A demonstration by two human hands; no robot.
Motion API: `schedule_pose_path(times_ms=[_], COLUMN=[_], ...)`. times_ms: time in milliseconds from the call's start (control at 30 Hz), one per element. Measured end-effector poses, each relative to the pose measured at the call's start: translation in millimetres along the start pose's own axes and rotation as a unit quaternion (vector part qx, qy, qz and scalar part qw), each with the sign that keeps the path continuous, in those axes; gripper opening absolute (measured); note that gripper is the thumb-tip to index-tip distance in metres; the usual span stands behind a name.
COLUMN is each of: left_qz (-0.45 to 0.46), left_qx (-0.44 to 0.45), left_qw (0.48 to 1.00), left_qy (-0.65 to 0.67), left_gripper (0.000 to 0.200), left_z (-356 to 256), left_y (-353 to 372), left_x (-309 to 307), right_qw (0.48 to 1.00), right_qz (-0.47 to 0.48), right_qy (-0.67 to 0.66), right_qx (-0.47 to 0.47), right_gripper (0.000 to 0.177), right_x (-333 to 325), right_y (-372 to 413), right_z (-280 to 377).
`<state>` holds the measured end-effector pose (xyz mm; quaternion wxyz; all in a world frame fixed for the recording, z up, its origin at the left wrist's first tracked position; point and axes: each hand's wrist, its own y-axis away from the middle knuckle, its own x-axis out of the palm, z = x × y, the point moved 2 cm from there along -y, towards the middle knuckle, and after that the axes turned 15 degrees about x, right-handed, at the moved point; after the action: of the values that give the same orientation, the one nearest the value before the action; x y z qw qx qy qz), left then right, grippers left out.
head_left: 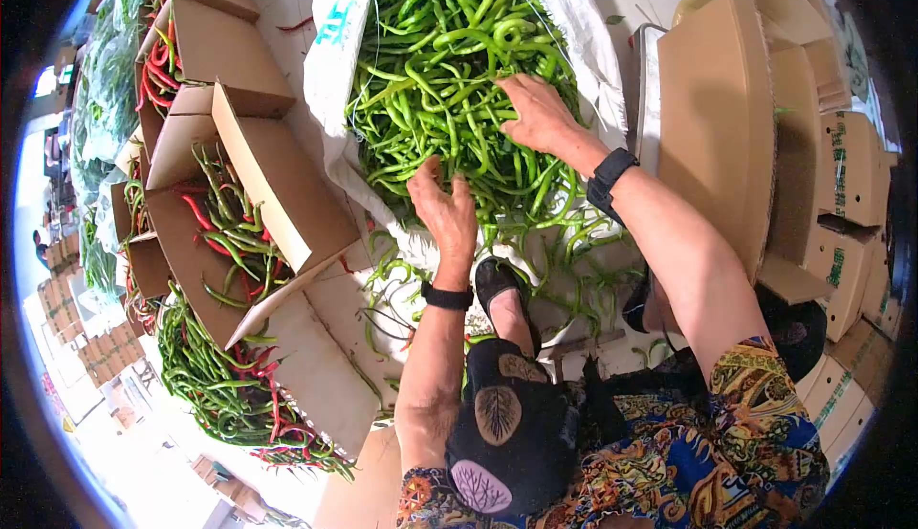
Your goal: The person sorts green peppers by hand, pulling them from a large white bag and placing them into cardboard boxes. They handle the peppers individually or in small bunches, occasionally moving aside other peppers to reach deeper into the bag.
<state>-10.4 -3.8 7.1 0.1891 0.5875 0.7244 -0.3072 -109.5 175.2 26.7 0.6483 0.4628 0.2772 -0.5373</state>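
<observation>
A large white woven sack (330,79) lies wide open in front of me, heaped with long green chili peppers (449,70). Over the near part of the heap is my left hand (445,209), its fingers apart and their tips among the peppers. My right hand (540,120) reaches onto the heap's right side, thumb and fingers apart, touching the peppers. No pepper is plainly gripped in either hand, though some fingertips are partly hidden. Each wrist wears a black band.
On the left, an open cardboard box (191,242) holds green and red peppers; another box (229,46) stands behind it. A pepper pile (210,366) lies nearer me. A tall open carton (717,108) stands right. Loose peppers (574,280) litter the floor around my shoe (497,285).
</observation>
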Motion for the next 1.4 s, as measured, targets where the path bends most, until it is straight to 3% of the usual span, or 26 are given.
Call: schedule_pose_path(times_ms=[67, 167, 200, 300, 333, 367, 433, 500, 533, 633, 733, 767, 833, 933, 967, 1033, 1100, 1133, 1167, 1233, 1267, 1300, 1400], left_qz=[-0.034, -0.008, 0.017, -0.037, -0.024, -0.012, -0.061, -0.103, -0.075, 0.006, 0.012, -0.048, -0.081, -0.089, -0.088, -0.072, -0.042, -0.039, -0.046, -0.081, -0.049, -0.083, -0.095], left_qx=[-0.098, -0.185, -0.18, -0.144, -0.192, -0.239, -0.246, -0.242, -0.26, -0.205, -0.24, -0.247, -0.31, -0.257, -0.236, -0.22, -0.286, -0.259, -0.247, -0.261, -0.301, -0.24, -0.165], left_qw=[0.987, 0.947, 0.946, 0.941, 0.93, 0.916, 0.889, 0.866, 0.859, 0.904, 0.904, 0.892, 0.779, 0.81, 0.821, 0.84, 0.832, 0.852, 0.853, 0.805, 0.807, 0.815, 0.816], left_qy=[0.119, 0.26, 0.27, 0.304, 0.313, 0.322, 0.382, 0.425, 0.434, 0.375, 0.355, 0.376, 0.539, 0.52, 0.513, 0.492, 0.474, 0.454, 0.458, 0.527, 0.506, 0.521, 0.545], left_gripper=[0.036, 0.036, 0.039, 0.051, 0.052, 0.054, 0.053, 0.052, 0.059, 0.067, 0.064, 0.061, 0.057, 0.054, 0.052, 0.054, 0.054, 0.064, 0.059, 0.05, 0.042, 0.041, 0.049], left_z=[14.4, 30.1, 22.9, 21.0, 14.3, 6.2, 11.5, 10.9, 3.4, 12.9, 3.0, -4.1, -5.9, -24.1, -26.5, -23.7, -1.2, -3.5, -6.9, -48.5, -61.2, -74.9, -93.5], left_y=[-0.3, 0.4, -2.4, -12.2, -22.9, -34.0, -33.7, -28.8, -26.7, -24.6, -40.0, -42.0, -49.0, -46.3, -44.7, -43.1, -31.7, -38.3, -36.2, -40.5, -42.0, -43.7, -35.0], left_x=[8.4, 21.5, 19.7, 22.2, 16.2, 10.7, 19.9, 29.6, 23.7, 29.4, 36.8, 38.8, 34.0, 18.3, 15.6, 16.4, 34.2, 29.6, 23.3, -7.6, -23.0, -33.1, -50.4], right_qw=[0.999, 0.974, 0.975, 0.978, 0.982, 0.976, 0.957, 0.963, 0.958, 0.951, 0.955, 0.952, 0.947, 0.938, 0.954, 0.935, 0.939, 0.948, 0.955, 0.963, 0.97, 0.977, 0.977], right_qz=[-0.023, 0.17, 0.172, 0.173, 0.166, 0.206, 0.286, 0.268, 0.287, 0.299, 0.293, 0.303, 0.315, 0.341, 0.297, 0.337, 0.3, 0.277, 0.259, 0.24, 0.221, 0.173, 0.076], right_qy=[0.019, 0.137, 0.133, 0.113, 0.092, 0.07, 0.025, 0.004, 0.024, 0.078, 0.051, 0.025, -0.059, -0.069, -0.022, -0.113, -0.157, -0.15, -0.142, -0.085, -0.053, -0.047, -0.106], right_qx=[-0.041, 0.064, 0.051, 0.033, 0.007, 0.02, 0.047, -0.003, -0.008, 0.022, 0.024, 0.027, 0.022, -0.006, -0.027, -0.024, -0.053, -0.044, -0.034, -0.092, -0.079, -0.119, -0.167], right_gripper=[0.081, 0.095, 0.104, 0.107, 0.113, 0.114, 0.117, 0.108, 0.107, 0.104, 0.099, 0.092, 0.081, 0.069, 0.062, 0.06, 0.067, 0.067, 0.067, 0.053, 0.048, 0.048, 0.051], right_x=[4.8, 8.8, 11.7, 9.6, 12.4, 17.2, 15.0, 15.6, 9.9, 4.8, 15.3, 18.5, 21.3, -2.5, -25.4, -6.4, 35.6, 27.7, 21.1, -39.0, -49.1, -62.0, -81.0], right_y=[-11.5, -35.4, -41.2, -43.1, -49.9, -58.3, -63.8, -61.9, -56.1, -46.7, -49.7, -52.4, -52.2, -43.1, -27.5, -27.9, -31.8, -24.3, -13.3, 12.4, 22.5, 36.7, 71.0], right_z=[7.3, 23.6, 24.1, 11.7, 6.8, 2.2, 3.9, 7.5, 16.7, 30.3, 26.8, 23.2, 23.9, 35.5, 50.4, 34.6, 1.8, 9.4, 14.7, 66.6, 75.9, 81.8, 83.1])
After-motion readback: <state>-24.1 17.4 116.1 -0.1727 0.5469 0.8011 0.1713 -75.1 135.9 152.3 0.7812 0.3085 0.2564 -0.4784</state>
